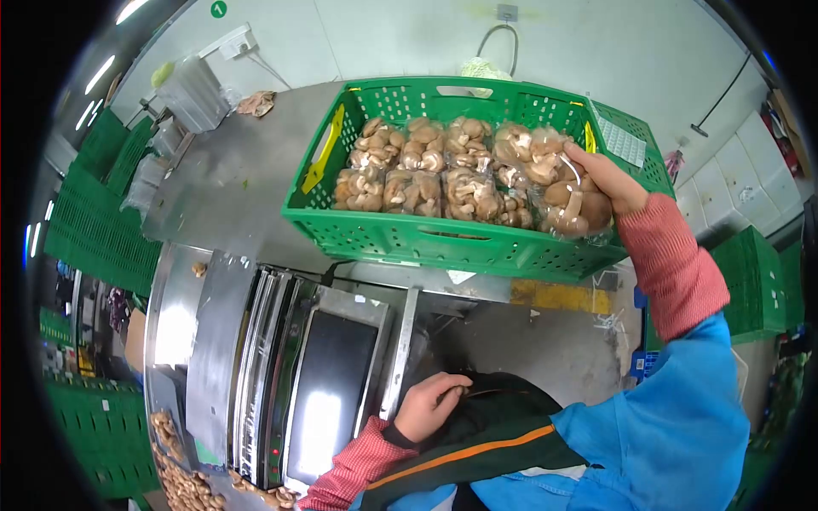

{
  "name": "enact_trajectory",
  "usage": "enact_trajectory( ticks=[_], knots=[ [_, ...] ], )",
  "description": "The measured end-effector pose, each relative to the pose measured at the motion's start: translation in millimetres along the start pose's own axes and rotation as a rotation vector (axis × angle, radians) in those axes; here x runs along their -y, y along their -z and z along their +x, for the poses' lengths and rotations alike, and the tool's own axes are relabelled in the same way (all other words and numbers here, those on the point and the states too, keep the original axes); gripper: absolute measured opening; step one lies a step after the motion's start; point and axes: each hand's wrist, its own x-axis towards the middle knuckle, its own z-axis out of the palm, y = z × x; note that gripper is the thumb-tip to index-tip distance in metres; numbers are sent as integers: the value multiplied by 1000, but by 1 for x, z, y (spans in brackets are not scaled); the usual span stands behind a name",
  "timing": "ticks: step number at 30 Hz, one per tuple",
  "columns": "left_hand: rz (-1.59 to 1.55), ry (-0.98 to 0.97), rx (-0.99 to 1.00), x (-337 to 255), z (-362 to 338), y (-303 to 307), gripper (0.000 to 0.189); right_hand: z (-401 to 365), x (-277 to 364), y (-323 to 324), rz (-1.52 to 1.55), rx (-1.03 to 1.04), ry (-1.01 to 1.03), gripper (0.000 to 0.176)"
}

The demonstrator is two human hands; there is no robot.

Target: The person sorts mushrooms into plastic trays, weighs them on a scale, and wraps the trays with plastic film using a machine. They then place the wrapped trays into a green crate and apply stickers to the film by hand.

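My right hand (612, 180) reaches over the right end of a green plastic crate (426, 232). Its fingers are closed on a clear-wrapped pack of mushrooms (573, 207), which sits a little tilted beside the other packs. Two rows of similar mushroom packs (413, 192) fill the crate to the left of it. Low in the view, my left hand (429, 407) is by the dark apron (503, 400), its fingers curled and pinched together. What lies between those fingertips, if anything, is too small to make out.
A wrapping machine with a dark plate (332, 396) stands at the lower left, loose mushrooms (183, 485) beside it. The crate rests on a metal table (247, 183). Stacked white trays (192, 94) are at the back left; green crates (750, 285) stand at the right.
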Motion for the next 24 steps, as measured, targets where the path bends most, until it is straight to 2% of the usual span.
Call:
enact_trajectory(
  ticks=[2,5,8,11,13,14,15,17,19,20,21,22,24],
  knots=[
    [-35,67,-34,2,5,0,18,43,-22,40,98,-22,-220,38],
    [-61,129,-116,2,9,3,18,85,-51,57,-262,-157,-339,38],
    [-88,165,-226,7,3,5,18,123,-96,49,-635,-304,-285,33],
    [-92,198,-334,16,-15,3,18,116,-109,72,-1310,-115,-23,29],
    [-146,216,-347,14,-26,2,17,126,-114,77,-1751,84,261,29],
    [-172,241,-391,12,-35,3,17,116,-106,67,-1935,-36,176,29],
    [-134,189,-393,5,-44,7,18,86,-80,19,-1956,-276,149,28],
    [-34,53,-494,-4,-72,14,17,35,-52,-61,-1763,-293,670,24],
    [13,-3,-640,-17,-110,28,15,-5,-51,-147,-1346,-10,1092,16],
    [58,-28,-721,-23,-132,36,14,-26,-60,-188,-1205,162,1166,13],
    [189,-46,-910,-26,-158,45,13,-49,-70,-227,-1064,311,1218,10],
    [183,31,-1062,-30,-187,53,10,-70,-81,-264,-1025,501,1134,10],
    [69,212,-1410,3,-262,57,9,-114,-112,-345,-890,808,1219,11]
  ],
)
